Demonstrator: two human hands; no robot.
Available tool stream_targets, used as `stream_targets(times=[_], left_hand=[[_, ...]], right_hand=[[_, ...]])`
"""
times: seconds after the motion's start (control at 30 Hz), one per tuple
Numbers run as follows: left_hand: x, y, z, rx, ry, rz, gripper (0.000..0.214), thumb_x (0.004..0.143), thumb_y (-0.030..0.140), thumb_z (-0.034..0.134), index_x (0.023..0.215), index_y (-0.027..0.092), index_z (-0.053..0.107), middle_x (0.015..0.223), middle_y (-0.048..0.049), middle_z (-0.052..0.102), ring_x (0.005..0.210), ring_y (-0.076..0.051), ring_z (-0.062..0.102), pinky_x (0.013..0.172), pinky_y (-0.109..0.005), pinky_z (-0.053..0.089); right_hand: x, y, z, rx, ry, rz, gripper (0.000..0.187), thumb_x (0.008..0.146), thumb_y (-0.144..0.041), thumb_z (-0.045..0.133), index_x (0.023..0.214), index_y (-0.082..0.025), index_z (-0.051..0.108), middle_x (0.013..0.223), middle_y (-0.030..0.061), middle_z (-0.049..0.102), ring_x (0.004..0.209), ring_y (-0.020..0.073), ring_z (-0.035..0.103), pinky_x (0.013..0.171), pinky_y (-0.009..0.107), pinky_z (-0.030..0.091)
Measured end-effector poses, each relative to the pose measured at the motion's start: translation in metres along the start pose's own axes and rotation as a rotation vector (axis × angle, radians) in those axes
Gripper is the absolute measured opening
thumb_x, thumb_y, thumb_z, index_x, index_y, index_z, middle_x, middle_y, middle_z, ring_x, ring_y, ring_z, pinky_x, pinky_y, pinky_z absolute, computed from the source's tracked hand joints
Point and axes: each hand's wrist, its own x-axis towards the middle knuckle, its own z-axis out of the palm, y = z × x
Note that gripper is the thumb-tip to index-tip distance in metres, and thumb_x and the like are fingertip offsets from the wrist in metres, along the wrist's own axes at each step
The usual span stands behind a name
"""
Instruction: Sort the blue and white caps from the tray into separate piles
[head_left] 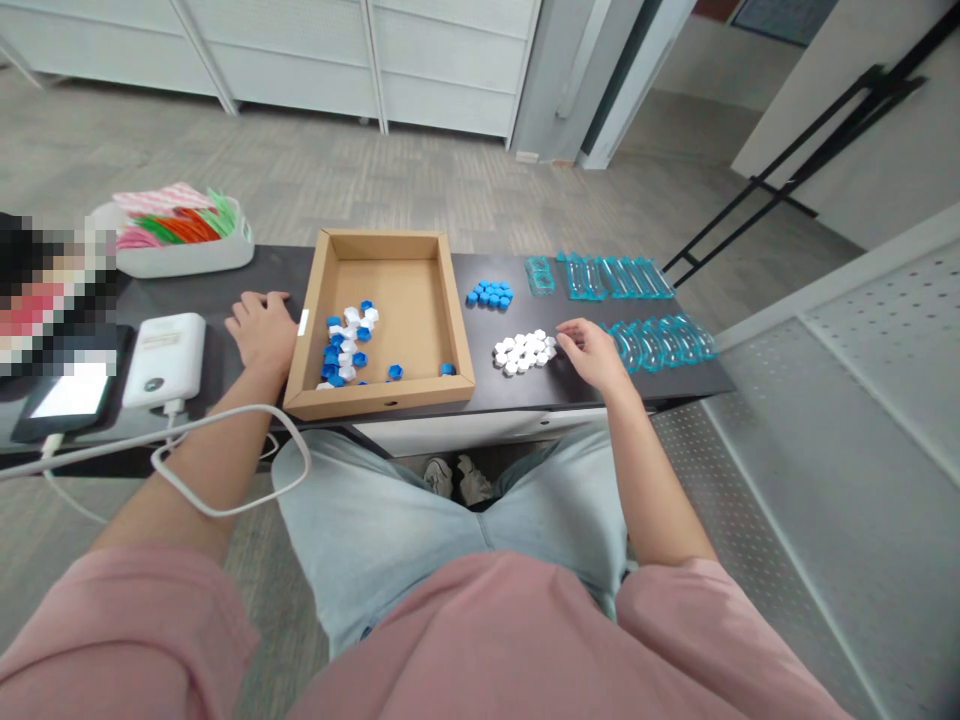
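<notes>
Right hand [587, 352] half-curled, thumb near the fingertips, at the edge of one pile of white blocks [525, 352] just left of it; whether it grips one, I can't tell from here. One pile of blue blocks [490, 294] lies farther off, leftward. Two long rows of teal plastic pieces [664, 343]: one right of that hand, one beyond it. One cardboard box [405, 275] stands between both hands; the left hand [262, 328], fingers loosely spread, rests empty beside it, and a white cable [225, 513] crosses in front of that forearm [217, 458].
</notes>
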Motion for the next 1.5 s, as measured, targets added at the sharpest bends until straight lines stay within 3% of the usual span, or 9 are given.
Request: stream_targets(times=[0.2,0.43,0.53,0.63,0.9,1.03,1.17,1.3,1.5], left_hand=[[-0.005,0.003,-0.004,-0.002,0.007,0.015,0.06,0.117,0.026,0.034,0.166,0.009,0.065,0.172,-0.0349,0.054,0.155,-0.048,0.052,0.126,-0.064,0.04],[-0.007,0.008,-0.008,0.021,-0.002,-0.013,0.06,0.115,0.03,0.039,0.166,0.016,0.066,0.171,-0.0332,0.056,0.157,-0.049,0.054,0.128,-0.06,0.04],[-0.008,0.009,-0.01,0.025,0.005,-0.004,0.059,0.113,0.033,0.045,0.165,0.018,0.067,0.17,-0.0335,0.057,0.156,-0.05,0.055,0.127,-0.062,0.042],[-0.009,0.01,-0.01,0.025,0.001,0.003,0.06,0.112,0.034,0.044,0.165,0.016,0.067,0.17,-0.0351,0.058,0.155,-0.051,0.055,0.126,-0.063,0.043],[-0.005,0.005,-0.004,0.029,0.015,0.0,0.062,0.111,0.035,0.043,0.165,0.017,0.067,0.171,-0.0327,0.057,0.156,-0.05,0.054,0.126,-0.061,0.041],[-0.006,0.004,-0.002,0.018,0.037,0.01,0.06,0.111,0.038,0.047,0.163,0.019,0.069,0.167,-0.0324,0.059,0.154,-0.05,0.055,0.125,-0.062,0.043],[-0.007,0.005,-0.002,0.005,0.04,0.009,0.061,0.11,0.04,0.05,0.164,0.018,0.068,0.167,-0.0326,0.059,0.153,-0.051,0.055,0.125,-0.062,0.042],[-0.007,0.006,-0.004,-0.011,0.029,0.001,0.063,0.11,0.04,0.048,0.165,0.016,0.067,0.168,-0.0335,0.058,0.154,-0.052,0.053,0.127,-0.063,0.041],[-0.008,0.007,-0.005,-0.017,0.027,0.004,0.064,0.109,0.039,0.048,0.165,0.017,0.068,0.168,-0.0333,0.058,0.154,-0.052,0.054,0.127,-0.064,0.042]], right_hand=[[-0.007,-0.057,0.016,0.026,-0.063,-0.242,0.024,0.105,-0.044,0.072,0.119,-0.027,0.082,0.114,0.0116,0.083,0.094,0.0309,0.077,0.09,0.048,0.066],[0.006,-0.182,0.115,0.118,-0.533,-0.625,0.013,0.109,-0.021,0.074,0.119,-0.022,0.083,0.115,0.0078,0.082,0.093,0.0213,0.074,0.092,0.035,0.059],[0.02,-0.213,0.151,0.017,-0.744,-0.616,0.013,0.1,-0.013,0.086,0.11,-0.021,0.084,0.113,0.0062,0.083,0.092,0.019,0.073,0.089,0.031,0.055],[0.028,-0.223,0.164,-0.045,-0.93,-0.616,0.016,0.094,-0.007,0.086,0.1,-0.022,0.083,0.107,0.0039,0.084,0.09,0.0187,0.073,0.085,0.029,0.054],[0.025,-0.22,0.16,-0.023,-0.843,-0.678,0.021,0.089,-0.004,0.074,0.098,-0.023,0.074,0.108,0.0043,0.079,0.094,0.0208,0.068,0.088,0.032,0.054],[0.032,-0.205,0.143,0.119,-0.698,-0.683,0.022,0.095,-0.009,0.069,0.112,-0.021,0.076,0.116,0.007,0.077,0.096,0.0206,0.068,0.091,0.034,0.057],[0.052,-0.164,0.098,0.18,-0.46,-0.612,0.036,0.097,-0.02,0.07,0.131,-0.024,0.08,0.126,0.0092,0.076,0.102,0.0225,0.073,0.096,0.038,0.062],[0.079,-0.106,0.053,0.103,-0.254,-0.371,0.026,0.094,-0.031,0.078,0.119,-0.025,0.084,0.126,0.0109,0.079,0.099,0.0256,0.078,0.098,0.046,0.067],[0.099,-0.04,0.04,-0.028,-0.125,-0.106,0.021,0.09,-0.036,0.088,0.093,-0.028,0.068,0.099,0.0075,0.083,0.098,0.0289,0.08,0.104,0.053,0.067]])
